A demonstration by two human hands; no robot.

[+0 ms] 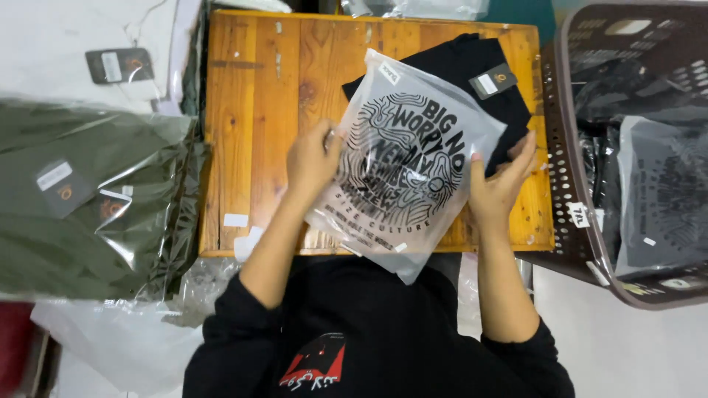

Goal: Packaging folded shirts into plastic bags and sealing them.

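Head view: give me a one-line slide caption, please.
Both hands, left and right, hold a frosted printed plastic bag over a folded black garment on a wooden board.

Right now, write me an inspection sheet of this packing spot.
Surface: wooden board, bare wood on its left half, small white stickers near the front edge.
Job's things: frosted plastic bag with black print, held over a folded black garment that carries a dark tag.
Clutter: olive garments in clear bags on the left; loose clear plastic below them.
Grippers: left hand grips the bag's left edge; right hand holds its right edge.
Cables: nothing seen.
Surroundings: brown perforated basket on the right, holding bagged dark items; white cloth with a dark tag at upper left.
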